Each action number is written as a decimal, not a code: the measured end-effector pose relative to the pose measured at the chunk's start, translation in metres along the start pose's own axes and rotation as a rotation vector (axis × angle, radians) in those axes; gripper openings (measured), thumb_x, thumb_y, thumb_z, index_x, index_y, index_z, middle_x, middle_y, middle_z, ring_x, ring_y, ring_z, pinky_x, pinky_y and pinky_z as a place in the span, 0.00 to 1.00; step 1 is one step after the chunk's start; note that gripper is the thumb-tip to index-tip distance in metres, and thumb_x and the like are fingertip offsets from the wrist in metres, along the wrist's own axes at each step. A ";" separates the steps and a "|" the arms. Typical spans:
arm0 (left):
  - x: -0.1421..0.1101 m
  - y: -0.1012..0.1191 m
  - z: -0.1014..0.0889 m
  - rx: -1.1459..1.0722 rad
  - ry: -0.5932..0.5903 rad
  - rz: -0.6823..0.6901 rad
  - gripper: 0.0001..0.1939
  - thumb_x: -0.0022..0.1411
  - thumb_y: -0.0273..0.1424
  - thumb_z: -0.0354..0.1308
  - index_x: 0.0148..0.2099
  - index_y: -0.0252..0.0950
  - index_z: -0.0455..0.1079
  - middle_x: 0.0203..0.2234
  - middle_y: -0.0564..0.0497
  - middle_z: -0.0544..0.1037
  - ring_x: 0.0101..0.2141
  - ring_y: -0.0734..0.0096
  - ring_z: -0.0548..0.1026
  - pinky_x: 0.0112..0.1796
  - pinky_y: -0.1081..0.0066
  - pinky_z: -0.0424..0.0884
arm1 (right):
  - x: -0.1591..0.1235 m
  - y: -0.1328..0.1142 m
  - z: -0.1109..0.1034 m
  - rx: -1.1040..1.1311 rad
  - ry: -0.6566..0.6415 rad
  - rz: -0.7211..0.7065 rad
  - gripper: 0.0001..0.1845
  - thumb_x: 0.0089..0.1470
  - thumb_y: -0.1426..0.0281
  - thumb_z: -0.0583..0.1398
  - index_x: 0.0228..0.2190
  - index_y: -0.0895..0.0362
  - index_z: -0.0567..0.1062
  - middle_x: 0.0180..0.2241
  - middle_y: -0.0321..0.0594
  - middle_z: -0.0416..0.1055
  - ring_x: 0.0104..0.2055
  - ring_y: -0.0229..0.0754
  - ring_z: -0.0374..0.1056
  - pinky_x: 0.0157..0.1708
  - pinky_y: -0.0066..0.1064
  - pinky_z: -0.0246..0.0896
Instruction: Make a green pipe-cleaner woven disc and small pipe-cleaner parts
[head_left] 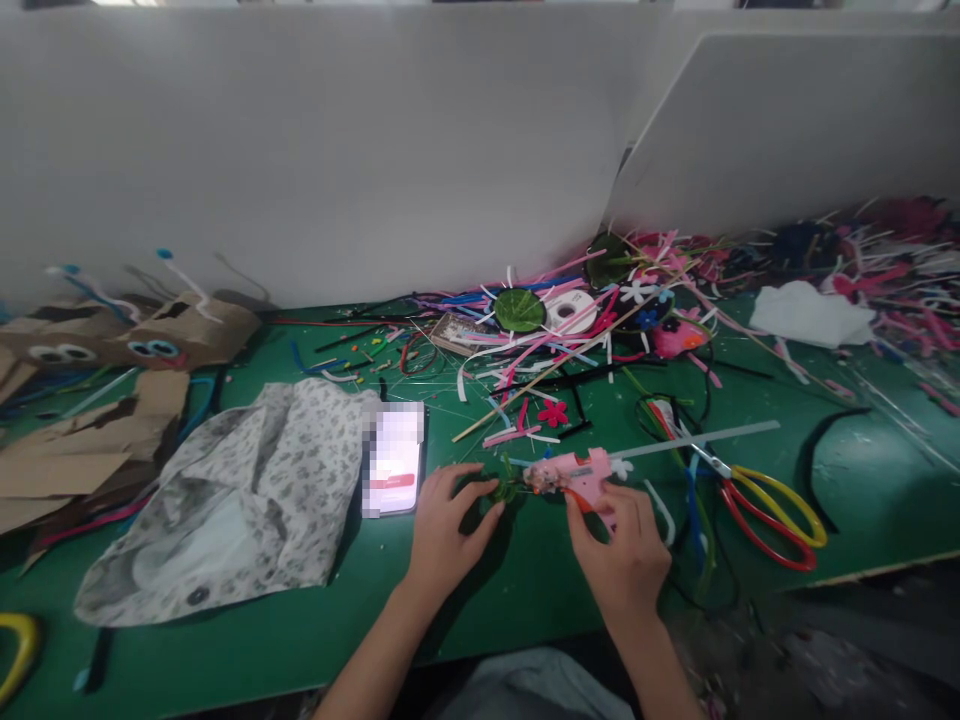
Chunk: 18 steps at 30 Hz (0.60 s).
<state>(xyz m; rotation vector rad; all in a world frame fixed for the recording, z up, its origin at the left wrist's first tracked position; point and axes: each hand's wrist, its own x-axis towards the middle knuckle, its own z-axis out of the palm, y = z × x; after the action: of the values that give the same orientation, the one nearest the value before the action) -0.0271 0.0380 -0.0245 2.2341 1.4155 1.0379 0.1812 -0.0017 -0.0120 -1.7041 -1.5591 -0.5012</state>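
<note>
My right hand (626,540) is closed around the handle of a pink hot glue gun (589,470), whose nozzle points left. A long translucent glue stick (697,440) sticks out of its back end. Fingers of my left hand (454,515) close on a small green leafy piece (508,487) just left of the nozzle; its exact shape is hard to make out. Between nozzle and green piece there is only a small gap.
Scissors (772,510) with red and yellow handles lie to the right. A lit phone (394,460) and a patterned cloth (277,480) are on the left, beyond them cardboard pieces (90,450). Pipe cleaners, a ribbon spool (574,312) and felt flowers crowd the back.
</note>
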 end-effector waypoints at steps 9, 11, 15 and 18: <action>0.000 0.000 -0.001 0.011 -0.002 0.002 0.09 0.61 0.32 0.60 0.45 0.43 0.73 0.47 0.47 0.73 0.48 0.57 0.71 0.48 0.54 0.68 | 0.001 0.001 -0.001 0.073 -0.002 0.067 0.13 0.52 0.65 0.64 0.30 0.53 0.63 0.32 0.40 0.71 0.36 0.42 0.70 0.34 0.30 0.65; 0.000 0.000 -0.001 0.012 0.002 0.007 0.09 0.61 0.32 0.60 0.45 0.43 0.73 0.47 0.47 0.73 0.48 0.57 0.71 0.48 0.54 0.68 | 0.001 0.003 0.002 0.097 0.002 0.094 0.13 0.52 0.65 0.64 0.30 0.53 0.63 0.32 0.40 0.70 0.36 0.43 0.70 0.35 0.31 0.65; 0.000 0.000 -0.001 0.016 0.002 0.005 0.09 0.61 0.32 0.60 0.45 0.42 0.73 0.47 0.46 0.73 0.47 0.58 0.71 0.47 0.54 0.68 | 0.005 0.021 0.007 0.081 -0.025 0.215 0.15 0.52 0.61 0.64 0.32 0.54 0.64 0.32 0.41 0.69 0.36 0.45 0.69 0.33 0.33 0.64; 0.000 0.000 -0.001 0.011 0.000 0.003 0.09 0.61 0.32 0.60 0.45 0.43 0.73 0.47 0.47 0.73 0.48 0.58 0.71 0.48 0.54 0.68 | 0.011 0.033 0.008 0.002 -0.048 0.211 0.14 0.54 0.60 0.62 0.36 0.56 0.67 0.36 0.48 0.71 0.39 0.51 0.68 0.37 0.40 0.64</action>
<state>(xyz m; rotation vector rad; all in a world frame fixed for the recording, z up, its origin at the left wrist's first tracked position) -0.0277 0.0377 -0.0242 2.2454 1.4215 1.0334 0.2137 0.0126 -0.0180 -1.8656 -1.3919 -0.3533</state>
